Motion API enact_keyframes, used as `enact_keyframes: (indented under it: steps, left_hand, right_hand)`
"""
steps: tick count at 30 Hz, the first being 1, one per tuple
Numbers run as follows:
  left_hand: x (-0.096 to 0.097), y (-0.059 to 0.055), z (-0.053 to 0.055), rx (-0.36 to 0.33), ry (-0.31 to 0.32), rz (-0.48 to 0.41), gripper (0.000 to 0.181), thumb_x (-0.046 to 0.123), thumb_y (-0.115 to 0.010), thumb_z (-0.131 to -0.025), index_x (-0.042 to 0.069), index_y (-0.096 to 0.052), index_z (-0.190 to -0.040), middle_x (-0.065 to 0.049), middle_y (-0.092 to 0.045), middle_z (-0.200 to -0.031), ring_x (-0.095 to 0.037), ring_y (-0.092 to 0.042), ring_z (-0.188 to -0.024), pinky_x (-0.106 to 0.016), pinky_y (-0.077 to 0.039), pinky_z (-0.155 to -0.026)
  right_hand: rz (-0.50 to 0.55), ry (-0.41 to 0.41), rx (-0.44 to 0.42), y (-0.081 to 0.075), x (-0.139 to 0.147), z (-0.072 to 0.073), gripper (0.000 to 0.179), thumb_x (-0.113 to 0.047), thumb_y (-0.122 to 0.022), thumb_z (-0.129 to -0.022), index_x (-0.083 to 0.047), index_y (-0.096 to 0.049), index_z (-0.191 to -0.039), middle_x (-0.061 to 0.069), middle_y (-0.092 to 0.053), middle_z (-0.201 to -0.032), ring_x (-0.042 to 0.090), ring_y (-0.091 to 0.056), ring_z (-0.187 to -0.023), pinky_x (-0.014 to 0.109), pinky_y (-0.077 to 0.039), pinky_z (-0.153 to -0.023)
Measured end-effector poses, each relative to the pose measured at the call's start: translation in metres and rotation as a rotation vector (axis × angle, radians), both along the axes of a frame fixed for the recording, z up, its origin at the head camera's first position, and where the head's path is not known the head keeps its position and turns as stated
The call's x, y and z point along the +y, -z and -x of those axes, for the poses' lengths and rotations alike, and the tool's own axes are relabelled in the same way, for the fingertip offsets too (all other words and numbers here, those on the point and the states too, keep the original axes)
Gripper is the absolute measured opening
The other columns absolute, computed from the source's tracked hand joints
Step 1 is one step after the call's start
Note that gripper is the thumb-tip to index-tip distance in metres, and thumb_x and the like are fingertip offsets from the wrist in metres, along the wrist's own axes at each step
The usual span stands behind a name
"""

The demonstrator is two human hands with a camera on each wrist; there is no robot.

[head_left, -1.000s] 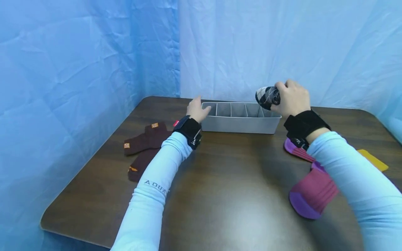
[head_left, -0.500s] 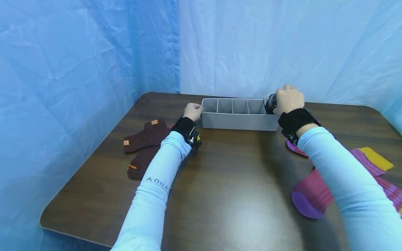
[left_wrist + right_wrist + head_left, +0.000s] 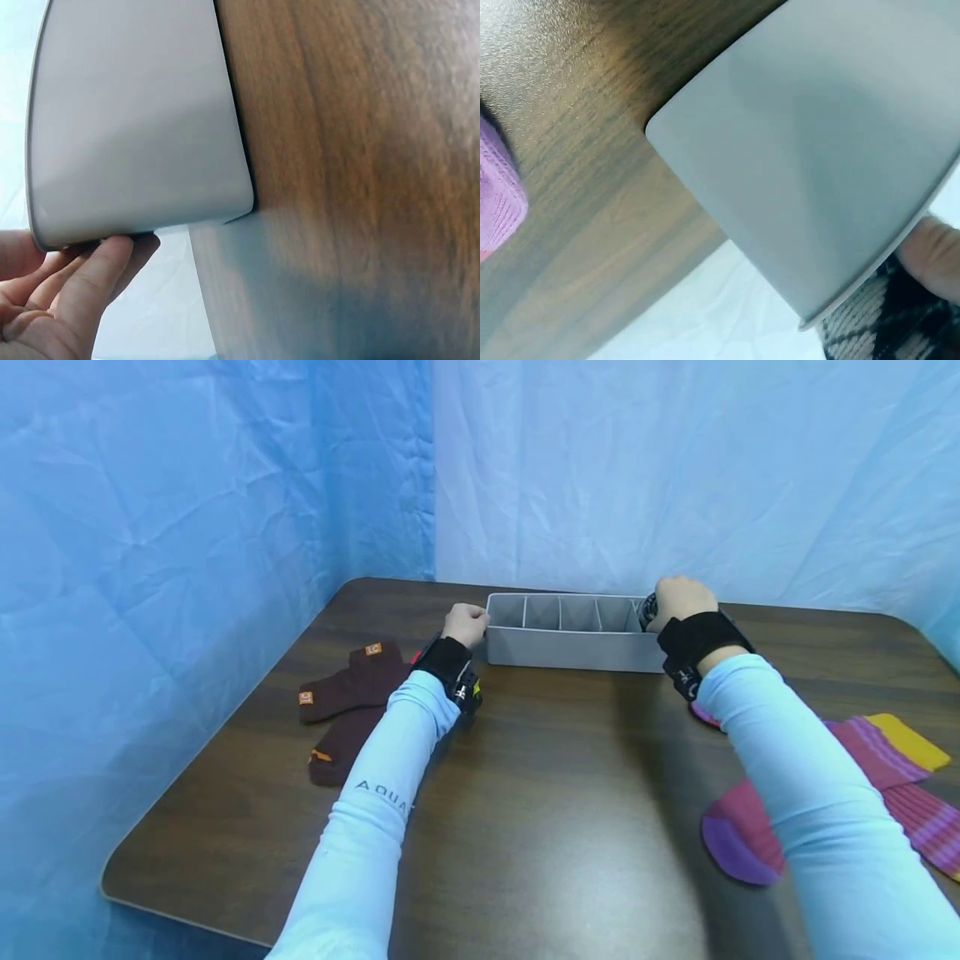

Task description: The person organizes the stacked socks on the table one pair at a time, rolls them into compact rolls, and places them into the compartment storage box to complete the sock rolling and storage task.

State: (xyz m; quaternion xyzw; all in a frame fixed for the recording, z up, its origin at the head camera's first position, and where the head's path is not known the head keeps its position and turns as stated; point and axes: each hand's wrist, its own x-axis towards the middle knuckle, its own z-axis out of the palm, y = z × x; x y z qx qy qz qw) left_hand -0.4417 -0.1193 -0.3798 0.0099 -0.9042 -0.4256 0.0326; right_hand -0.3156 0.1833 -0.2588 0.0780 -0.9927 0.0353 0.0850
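A grey divided storage box (image 3: 573,649) stands at the back of the table, its compartments in a row. My left hand (image 3: 465,625) pinches the rim at the box's left end; in the left wrist view its fingers (image 3: 94,281) lie against the end wall. At the box's right end my right hand (image 3: 681,600) holds a rolled black-and-white patterned sock (image 3: 647,610) down in the rightmost compartment. Only part of that sock (image 3: 866,315) shows behind the rim in the right wrist view, with the thumb (image 3: 934,255) on it. Most of the right hand's fingers are hidden.
Dark brown socks (image 3: 375,672) with small orange labels lie on the left of the table, partly behind the left forearm. Pink and purple socks (image 3: 738,835), one with a yellow end (image 3: 907,742), lie on the right under the right forearm. Blue sheeting (image 3: 225,485) hangs around the table.
My right hand has lowered the rolled sock from above the box into its right-end compartment. My left hand has gone from spread fingers beside the box to pinching its left rim.
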Motion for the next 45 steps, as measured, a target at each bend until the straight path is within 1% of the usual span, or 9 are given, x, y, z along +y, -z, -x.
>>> enact_keyframes:
  steps: [12, 15, 17, 22, 24, 31, 36, 41, 45]
  left_hand:
    - [-0.013, 0.076, 0.083, 0.008, 0.049, -0.033, 0.018, 0.038, -0.051, -0.081, 0.028, -0.065, -0.086, 0.003, -0.063, -0.083, -0.009, -0.061, -0.065, -0.025, -0.047, -0.057]
    - [-0.01, 0.067, 0.075, 0.02, 0.047, -0.05, 0.019, 0.038, -0.051, -0.081, 0.027, -0.066, -0.084, 0.003, -0.062, -0.08, -0.009, -0.06, -0.066, -0.025, -0.048, -0.057]
    - [0.001, 0.024, 0.026, -0.005, 0.027, -0.058, 0.02, 0.031, -0.05, -0.083, 0.022, -0.067, -0.088, 0.001, -0.063, -0.084, -0.009, -0.061, -0.068, -0.024, -0.048, -0.06]
    - [0.002, 0.033, 0.039, -0.005, 0.019, -0.065, 0.02, 0.032, -0.051, -0.082, 0.024, -0.066, -0.092, 0.001, -0.064, -0.085, -0.008, -0.061, -0.066, -0.023, -0.048, -0.06]
    - [0.002, 0.062, 0.072, 0.016, 0.026, -0.057, 0.02, 0.033, -0.051, -0.082, 0.024, -0.066, -0.092, 0.002, -0.064, -0.082, -0.009, -0.061, -0.063, -0.023, -0.048, -0.057]
    - [0.038, -0.023, -0.036, -0.007, 0.04, 0.125, 0.038, 0.039, -0.047, -0.084, 0.018, -0.054, -0.115, 0.001, -0.058, -0.11, -0.013, -0.055, -0.096, -0.025, -0.042, -0.079]
    - [0.084, -0.101, -0.137, 0.239, 0.11, 0.369, 0.047, 0.029, -0.046, -0.086, 0.016, -0.035, -0.13, -0.003, -0.039, -0.131, -0.019, -0.036, -0.12, -0.034, -0.034, -0.095]
    - [0.137, -0.101, -0.209, 0.589, 0.56, 0.623, 0.031, 0.024, -0.049, -0.085, 0.013, -0.051, -0.114, 0.0, -0.054, -0.115, -0.012, -0.049, -0.106, -0.024, -0.037, -0.091]
    - [0.168, -0.087, -0.27, 0.602, 1.092, 0.897, 0.029, 0.022, -0.043, -0.088, 0.016, -0.05, -0.115, 0.004, -0.052, -0.117, -0.007, -0.047, -0.109, -0.021, -0.032, -0.096]
  right_hand:
    - [0.051, -0.058, -0.057, 0.005, 0.003, -0.003, 0.009, 0.004, -0.049, -0.074, 0.007, -0.056, -0.069, 0.023, -0.059, -0.068, 0.028, -0.051, -0.056, 0.037, -0.039, -0.049]
    - [0.022, -0.059, -0.019, 0.004, 0.001, -0.003, 0.014, 0.006, -0.045, -0.075, 0.007, -0.056, -0.067, 0.022, -0.058, -0.066, 0.028, -0.051, -0.054, 0.036, -0.038, -0.048]
    - [0.004, -0.062, -0.01, 0.004, 0.0, -0.001, 0.014, 0.006, -0.045, -0.075, 0.007, -0.056, -0.066, 0.022, -0.058, -0.066, 0.028, -0.051, -0.054, 0.037, -0.039, -0.048]
    - [-0.01, -0.081, -0.01, 0.003, 0.003, 0.001, 0.011, 0.006, -0.048, -0.074, 0.006, -0.056, -0.066, 0.023, -0.058, -0.068, 0.03, -0.053, -0.057, 0.039, -0.041, -0.051]
    - [-0.003, -0.08, -0.034, 0.003, 0.008, 0.0, 0.009, 0.006, -0.049, -0.074, 0.007, -0.056, -0.068, 0.023, -0.058, -0.07, 0.03, -0.053, -0.059, 0.039, -0.041, -0.052]
    - [0.042, -0.119, -0.265, -0.003, 0.033, 0.0, 0.041, -0.004, -0.059, -0.072, 0.011, -0.05, -0.109, 0.031, -0.051, -0.103, 0.04, -0.049, -0.09, 0.046, -0.041, -0.075]
    - [0.019, -0.226, -0.188, -0.022, 0.061, -0.009, 0.051, -0.016, -0.06, -0.076, 0.009, -0.043, -0.117, 0.032, -0.045, -0.111, 0.043, -0.043, -0.101, 0.051, -0.034, -0.085]
    - [-0.022, -0.256, -0.123, -0.028, 0.106, -0.04, 0.032, -0.012, -0.059, -0.077, 0.006, -0.054, -0.102, 0.023, -0.057, -0.093, 0.034, -0.053, -0.084, 0.047, -0.04, -0.074]
    - [-0.093, -0.164, -0.195, -0.003, 0.149, -0.061, 0.015, -0.005, -0.059, -0.075, 0.003, -0.059, -0.087, 0.012, -0.059, -0.077, 0.025, -0.055, -0.07, 0.039, -0.043, -0.063]
